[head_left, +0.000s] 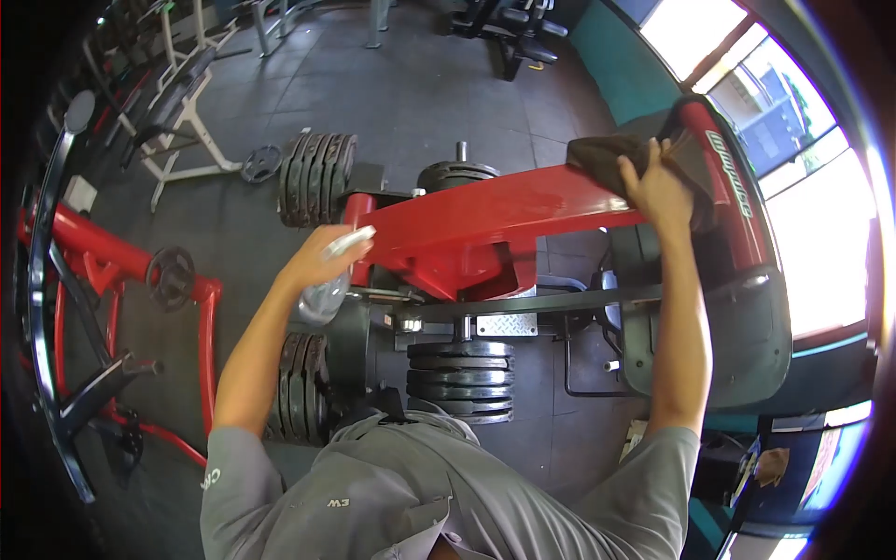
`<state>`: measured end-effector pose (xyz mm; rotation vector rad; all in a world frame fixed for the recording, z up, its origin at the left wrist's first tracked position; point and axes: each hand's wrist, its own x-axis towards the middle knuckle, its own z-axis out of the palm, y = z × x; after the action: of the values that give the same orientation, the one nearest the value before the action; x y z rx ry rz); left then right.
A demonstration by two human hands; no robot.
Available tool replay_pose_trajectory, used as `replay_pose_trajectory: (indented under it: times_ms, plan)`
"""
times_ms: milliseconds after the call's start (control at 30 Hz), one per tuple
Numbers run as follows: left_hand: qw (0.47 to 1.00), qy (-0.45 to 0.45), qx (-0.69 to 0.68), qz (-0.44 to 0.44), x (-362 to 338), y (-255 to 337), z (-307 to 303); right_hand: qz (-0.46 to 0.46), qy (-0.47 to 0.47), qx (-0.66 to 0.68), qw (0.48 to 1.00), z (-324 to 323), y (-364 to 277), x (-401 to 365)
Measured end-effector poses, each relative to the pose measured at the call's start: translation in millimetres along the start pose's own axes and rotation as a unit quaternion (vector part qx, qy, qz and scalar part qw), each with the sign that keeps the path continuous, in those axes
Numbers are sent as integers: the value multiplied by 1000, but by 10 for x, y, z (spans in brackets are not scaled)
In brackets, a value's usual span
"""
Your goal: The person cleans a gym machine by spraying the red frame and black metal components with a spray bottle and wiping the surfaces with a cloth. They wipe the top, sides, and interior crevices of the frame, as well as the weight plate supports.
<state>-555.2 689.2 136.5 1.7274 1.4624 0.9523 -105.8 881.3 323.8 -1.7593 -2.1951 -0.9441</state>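
My left hand (322, 257) is closed round the neck of a clear spray bottle (326, 297) with a white nozzle, left of the red beam's near end. My right hand (661, 187) presses a dark brown cloth (602, 161) against the far right end of the red beam (495, 210), beside the padded part marked with white lettering. The cloth spreads out on both sides of my fingers. Below the beam runs a dark metal bar (541, 303).
Stacks of black weight plates (460, 378) sit on the machine's pegs. A red frame (207, 345) stands at the left, a white-framed bench (191, 121) behind it. Bright windows (821, 205) line the right side. Another black bench (513, 37) stands at the back.
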Motion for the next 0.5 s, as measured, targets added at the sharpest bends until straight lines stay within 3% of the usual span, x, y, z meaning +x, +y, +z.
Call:
replay_pose_trajectory:
  times_ms: [67,100,133,167,267,333,367,400,433,500]
  plan:
    - [997,49,-8,-55,-683,0,-190,-49,-22,39,998,-34,-577,-142]
    - [996,69,-3,-64,-1025,-49,-224,-55,-106,71,990,-190,-948,-171]
    - [991,100,-19,-90,-1365,-97,-198,-65,-107,107,986,-109,-1288,-293]
    - [984,131,-35,-114,-1698,-147,-145,-84,-56,185,978,187,-1609,-434]
    - [952,225,-51,-201,-2642,-267,209,-107,-134,265,949,324,-2607,-706]
    - [937,232,-89,-244,-3008,-92,394,-117,-174,366,907,558,-3240,-967]
    - [927,246,-107,-261,-3179,-98,521,-159,-302,380,859,504,-3499,-982]
    - [925,251,-109,-264,-3276,-63,615,-175,-240,418,858,663,-3808,-1143]
    - [923,255,-112,-267,-3348,6,694,-314,-268,336,847,858,-4128,-1232]
    - [922,265,-104,-262,-3359,85,803,-407,-224,269,844,1027,-4385,-1262]
